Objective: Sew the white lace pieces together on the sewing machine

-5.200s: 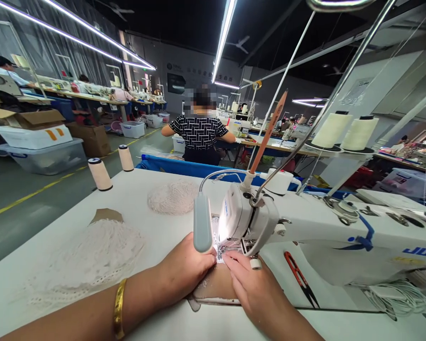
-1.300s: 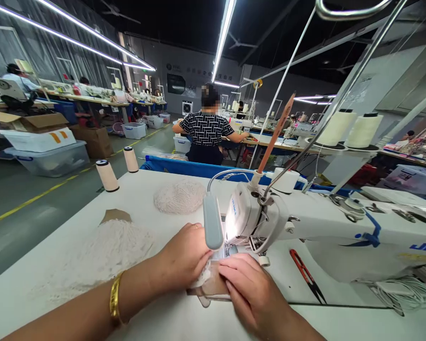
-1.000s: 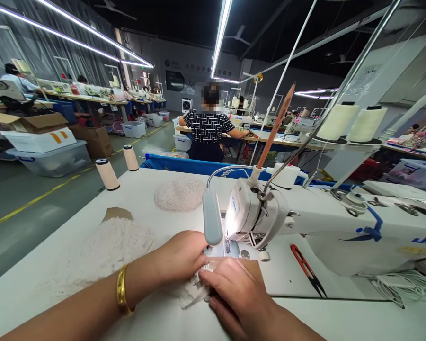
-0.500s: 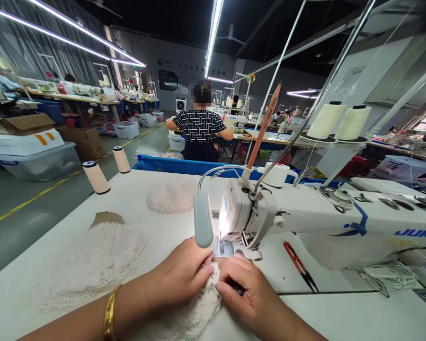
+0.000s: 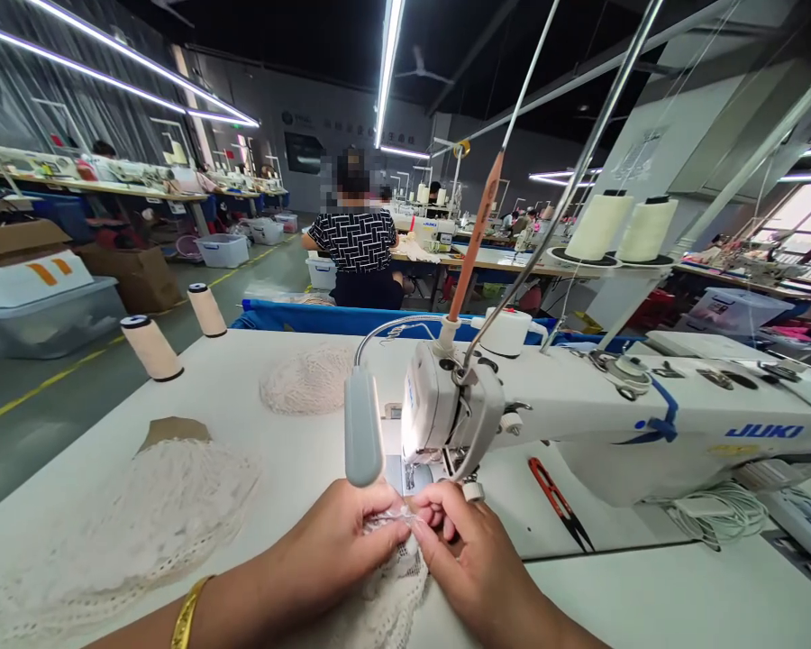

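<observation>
My left hand (image 5: pixel 351 536) and my right hand (image 5: pixel 456 532) meet in front of the sewing machine (image 5: pixel 452 406). Between thumb and fingers, each one pinches the edge of a white lace fabric (image 5: pixel 396 590), whose loose part hangs toward me. The needle area sits just beyond my fingertips, lit by a small grey lamp (image 5: pixel 363 428). A sliver of brown card shows by the fingers. On the table to the left lies a pile of white lace (image 5: pixel 176 505) with a brown card piece (image 5: pixel 174 431) at its top; a second lace bundle (image 5: pixel 304 380) rests farther back.
Red-handled thread snips (image 5: pixel 560 503) lie right of the needle area. Two thread cones (image 5: pixel 152 347) stand at the table's left edge. A coiled cable (image 5: pixel 716 514) is under the machine arm. Ahead, a person in a patterned shirt (image 5: pixel 355 239) sits at another table.
My fingers have drawn together and lifted the lace edge between them, with both thumbs now on top. The view has shifted slightly to the right.
</observation>
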`<state>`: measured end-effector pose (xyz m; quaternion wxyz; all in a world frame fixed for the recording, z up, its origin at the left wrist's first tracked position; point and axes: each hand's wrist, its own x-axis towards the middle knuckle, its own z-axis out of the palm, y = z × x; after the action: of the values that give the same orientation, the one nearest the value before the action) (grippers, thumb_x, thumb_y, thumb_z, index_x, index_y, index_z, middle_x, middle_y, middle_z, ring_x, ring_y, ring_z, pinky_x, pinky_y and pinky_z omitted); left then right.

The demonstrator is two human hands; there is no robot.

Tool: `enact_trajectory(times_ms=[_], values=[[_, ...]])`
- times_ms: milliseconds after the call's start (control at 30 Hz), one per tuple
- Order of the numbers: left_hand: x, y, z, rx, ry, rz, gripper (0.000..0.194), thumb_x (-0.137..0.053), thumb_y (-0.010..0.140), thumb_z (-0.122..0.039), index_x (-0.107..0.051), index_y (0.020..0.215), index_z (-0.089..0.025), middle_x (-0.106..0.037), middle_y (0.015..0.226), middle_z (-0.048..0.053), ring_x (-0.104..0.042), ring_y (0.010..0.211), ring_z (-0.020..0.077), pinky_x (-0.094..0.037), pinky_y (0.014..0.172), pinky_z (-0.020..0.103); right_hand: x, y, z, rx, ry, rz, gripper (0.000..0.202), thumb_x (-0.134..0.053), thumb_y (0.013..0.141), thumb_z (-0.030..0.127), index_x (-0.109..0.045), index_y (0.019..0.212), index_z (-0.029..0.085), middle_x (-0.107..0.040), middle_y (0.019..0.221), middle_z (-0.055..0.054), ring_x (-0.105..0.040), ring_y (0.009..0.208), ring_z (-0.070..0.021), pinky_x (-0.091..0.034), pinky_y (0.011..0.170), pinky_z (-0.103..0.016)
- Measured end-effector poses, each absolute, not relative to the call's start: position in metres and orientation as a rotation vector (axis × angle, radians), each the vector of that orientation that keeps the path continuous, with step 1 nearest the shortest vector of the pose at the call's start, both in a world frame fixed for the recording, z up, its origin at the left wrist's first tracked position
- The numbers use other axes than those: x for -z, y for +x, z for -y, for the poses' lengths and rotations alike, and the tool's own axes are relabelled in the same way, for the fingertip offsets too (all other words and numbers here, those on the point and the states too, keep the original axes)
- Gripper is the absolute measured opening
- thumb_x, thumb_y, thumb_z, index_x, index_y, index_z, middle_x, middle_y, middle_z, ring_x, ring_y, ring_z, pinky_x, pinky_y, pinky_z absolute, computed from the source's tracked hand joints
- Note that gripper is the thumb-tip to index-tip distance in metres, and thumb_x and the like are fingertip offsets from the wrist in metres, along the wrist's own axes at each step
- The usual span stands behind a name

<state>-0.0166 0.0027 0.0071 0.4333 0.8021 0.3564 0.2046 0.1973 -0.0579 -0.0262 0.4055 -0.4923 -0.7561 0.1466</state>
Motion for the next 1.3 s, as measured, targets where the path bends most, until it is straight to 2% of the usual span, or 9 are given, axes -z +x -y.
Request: enact_trajectory(times_ms=[167,367,633,700,767,867,967,1100,1300], values=[[-0.004,-0.014,-0.002,-0.464,1.973,-0.901,0.024,-0.059,0.097,-0.035,-0.070,0.083,-0.019,-0.062,0.082,-0.001,-0.056,0.078,0.0168,-0.039,0.070,0.027,0.028,0.197,0.057,-0.370,-1.199,1.911,0.012,-0.057,0.103,0.023,-0.067,0.108,0.026,-0.070,0.087,0.001,-0.066,0.076,-0.0185,-0.051,0.067,-0.029],[-0.003,-0.014,0.001,-0.445,1.995,-0.922,0.028,-0.058,0.098,-0.034,-0.063,0.076,-0.018,-0.056,0.077,-0.003,-0.051,0.073,0.0146,-0.035,0.067,0.026,0.029,0.195,0.057,-0.349,-1.167,1.914,0.009,-0.057,0.102,0.021,-0.064,0.100,0.026,-0.068,0.085,0.001,-0.065,0.077,-0.0179,-0.049,0.066,-0.028],[-0.002,-0.013,0.002,-0.440,2.047,-0.924,0.034,-0.058,0.102,-0.037,-0.062,0.074,-0.019,-0.059,0.077,-0.002,-0.055,0.072,0.0147,-0.038,0.066,0.026,0.022,0.194,0.056,-0.294,-1.117,1.925,0.014,-0.052,0.102,0.017,-0.058,0.093,0.026,-0.063,0.080,0.002,-0.063,0.071,-0.0159,-0.048,0.064,-0.026],[-0.005,-0.012,0.002,-0.455,2.012,-0.916,0.027,-0.060,0.102,-0.038,-0.069,0.083,-0.020,-0.067,0.084,-0.001,-0.061,0.077,0.0167,-0.043,0.070,0.027,0.021,0.194,0.056,-0.279,-1.113,1.931,0.015,-0.050,0.102,0.016,-0.056,0.092,0.026,-0.063,0.079,0.003,-0.063,0.071,-0.0158,-0.048,0.063,-0.026],[-0.009,-0.011,0.003,-0.481,1.923,-0.860,0.019,-0.062,0.101,-0.036,-0.076,0.103,-0.024,-0.076,0.099,0.001,-0.070,0.093,0.0206,-0.050,0.083,0.028,0.020,0.194,0.056,-0.289,-1.120,1.934,0.015,-0.050,0.102,0.017,-0.056,0.091,0.026,-0.062,0.078,0.003,-0.063,0.070,-0.0157,-0.047,0.062,-0.026],[-0.014,-0.011,0.005,-0.495,1.841,-0.808,0.024,-0.063,0.100,-0.035,-0.077,0.119,-0.026,-0.080,0.112,0.001,-0.072,0.106,0.0238,-0.052,0.094,0.030,0.020,0.195,0.055,-0.316,-1.147,1.929,0.016,-0.050,0.102,0.018,-0.058,0.091,0.026,-0.063,0.078,0.002,-0.064,0.070,-0.0161,-0.047,0.062,-0.026],[-0.013,-0.013,0.006,-0.499,1.837,-0.873,0.024,-0.062,0.100,-0.040,-0.077,0.108,-0.023,-0.079,0.102,0.002,-0.069,0.095,0.0233,-0.051,0.085,0.031,0.021,0.196,0.055,-0.340,-1.172,1.925,0.016,-0.050,0.103,0.019,-0.058,0.091,0.025,-0.065,0.078,0.002,-0.065,0.072,-0.0167,-0.047,0.062,-0.027],[-0.007,-0.013,0.005,-0.484,1.865,-0.920,0.026,-0.059,0.100,-0.043,-0.069,0.092,-0.021,-0.071,0.087,0.000,-0.061,0.082,0.0205,-0.045,0.073,0.031,0.022,0.196,0.054,-0.381,-1.206,1.929,0.017,-0.049,0.104,0.021,-0.059,0.091,0.025,-0.066,0.079,0.001,-0.066,0.074,-0.0178,-0.048,0.062,-0.027],[0.004,-0.004,-0.002,-0.530,2.237,-1.077,0.027,-0.050,0.097,-0.038,-0.052,0.076,-0.021,-0.062,0.086,0.005,-0.057,0.086,0.0263,-0.041,0.080,0.040,0.025,0.191,0.050,-0.295,-1.388,1.955,0.020,-0.052,0.101,0.021,-0.053,0.081,0.026,-0.064,0.074,0.000,-0.063,0.070,-0.0202,-0.044,0.058,-0.029]])
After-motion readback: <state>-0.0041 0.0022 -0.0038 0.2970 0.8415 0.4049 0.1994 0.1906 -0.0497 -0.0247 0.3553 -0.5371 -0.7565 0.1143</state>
